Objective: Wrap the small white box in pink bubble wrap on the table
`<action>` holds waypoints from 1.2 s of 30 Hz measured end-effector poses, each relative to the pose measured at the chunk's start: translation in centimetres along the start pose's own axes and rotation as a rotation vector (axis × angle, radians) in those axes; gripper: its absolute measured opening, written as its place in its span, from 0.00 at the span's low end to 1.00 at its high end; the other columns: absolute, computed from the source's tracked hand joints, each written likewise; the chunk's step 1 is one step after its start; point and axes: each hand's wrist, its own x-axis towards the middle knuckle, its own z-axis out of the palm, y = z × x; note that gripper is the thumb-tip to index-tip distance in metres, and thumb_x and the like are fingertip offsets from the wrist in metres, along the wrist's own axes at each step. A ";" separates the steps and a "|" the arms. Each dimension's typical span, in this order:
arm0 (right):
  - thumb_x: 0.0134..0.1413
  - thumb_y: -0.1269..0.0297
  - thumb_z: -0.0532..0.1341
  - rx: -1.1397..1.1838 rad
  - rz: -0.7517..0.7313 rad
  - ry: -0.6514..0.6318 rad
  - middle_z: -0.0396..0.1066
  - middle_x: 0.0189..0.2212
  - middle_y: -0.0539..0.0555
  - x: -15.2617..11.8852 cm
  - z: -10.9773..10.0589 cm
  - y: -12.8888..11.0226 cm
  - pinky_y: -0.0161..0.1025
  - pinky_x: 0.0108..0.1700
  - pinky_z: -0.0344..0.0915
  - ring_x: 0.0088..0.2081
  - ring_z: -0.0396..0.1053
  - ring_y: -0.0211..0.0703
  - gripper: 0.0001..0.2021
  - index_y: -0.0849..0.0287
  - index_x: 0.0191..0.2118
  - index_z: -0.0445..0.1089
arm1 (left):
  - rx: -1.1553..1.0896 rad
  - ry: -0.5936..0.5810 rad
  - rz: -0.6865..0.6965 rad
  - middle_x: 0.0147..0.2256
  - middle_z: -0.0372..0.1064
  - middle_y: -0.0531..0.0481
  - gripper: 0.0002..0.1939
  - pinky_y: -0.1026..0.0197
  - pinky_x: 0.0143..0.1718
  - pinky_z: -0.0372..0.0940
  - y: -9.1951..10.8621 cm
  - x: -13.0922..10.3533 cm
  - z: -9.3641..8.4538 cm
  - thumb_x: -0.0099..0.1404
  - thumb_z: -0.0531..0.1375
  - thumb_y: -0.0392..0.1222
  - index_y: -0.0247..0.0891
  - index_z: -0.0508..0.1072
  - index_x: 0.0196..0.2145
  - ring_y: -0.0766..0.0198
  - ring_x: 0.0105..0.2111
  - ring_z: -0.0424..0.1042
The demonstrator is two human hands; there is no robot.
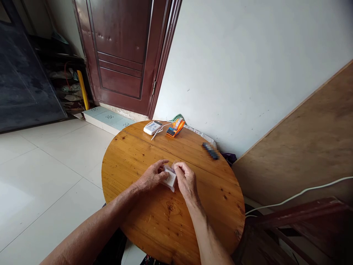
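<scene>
A small white packet in clear plastic wrapping lies on the round wooden table, between my hands. From its left side, my left hand holds it, the thumb pressed on its top face and the index finger reaching over the far edge. My right hand is closed in a pinch at the packet's far right corner, where the clear plastic bunches up. The fingertips partly cover that corner. What is inside the wrapping cannot be made out beyond its white colour.
Toward the table's far edge sit a white device with a cable and an orange tape dispenser. A blurred dark object lies at the right, near the wall. A red-brown door stands behind; a white cable hangs at right.
</scene>
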 end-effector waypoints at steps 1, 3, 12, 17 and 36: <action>0.57 0.55 0.55 0.004 -0.005 0.000 0.68 0.25 0.47 0.0 0.0 0.0 0.33 0.34 0.60 0.29 0.65 0.40 0.12 0.56 0.27 0.67 | 0.017 0.007 -0.001 0.37 0.66 0.50 0.29 0.63 0.38 0.63 0.1 0.0 0.0 0.58 0.58 0.37 0.33 0.65 0.58 0.66 0.34 0.66; 0.57 0.56 0.55 0.014 -0.014 -0.002 0.69 0.26 0.48 -0.1 0.1 -0.1 0.34 0.36 0.61 0.30 0.66 0.40 0.12 0.56 0.28 0.67 | 0.066 0.032 -0.001 0.37 0.68 0.50 0.28 0.63 0.38 0.64 0.1 0.0 0.2 0.59 0.57 0.37 0.34 0.65 0.58 0.66 0.34 0.67; 0.56 0.58 0.54 -0.031 -0.035 0.011 0.71 0.25 0.49 -0.1 0.7 -0.1 0.33 0.32 0.61 0.28 0.67 0.39 0.10 0.56 0.29 0.68 | 0.348 0.122 0.033 0.35 0.71 0.49 0.24 0.61 0.38 0.65 0.4 0.1 0.6 0.62 0.55 0.40 0.35 0.68 0.56 0.63 0.33 0.69; 0.56 0.58 0.53 -0.114 -0.028 0.045 0.71 0.25 0.49 0.3 0.8 0.5 0.34 0.32 0.60 0.28 0.66 0.40 0.11 0.55 0.29 0.67 | 0.494 0.181 0.076 0.40 0.72 0.45 0.21 0.56 0.45 0.67 0.7 0.0 0.7 0.65 0.54 0.42 0.35 0.69 0.55 0.59 0.39 0.71; 0.59 0.54 0.52 -0.120 -0.035 0.012 0.71 0.26 0.48 0.5 0.5 0.7 0.34 0.33 0.60 0.29 0.66 0.41 0.14 0.55 0.29 0.67 | 0.681 0.123 0.409 0.49 0.71 0.44 0.14 0.50 0.50 0.66 -0.5 -0.7 0.1 0.61 0.62 0.42 0.40 0.76 0.45 0.53 0.47 0.69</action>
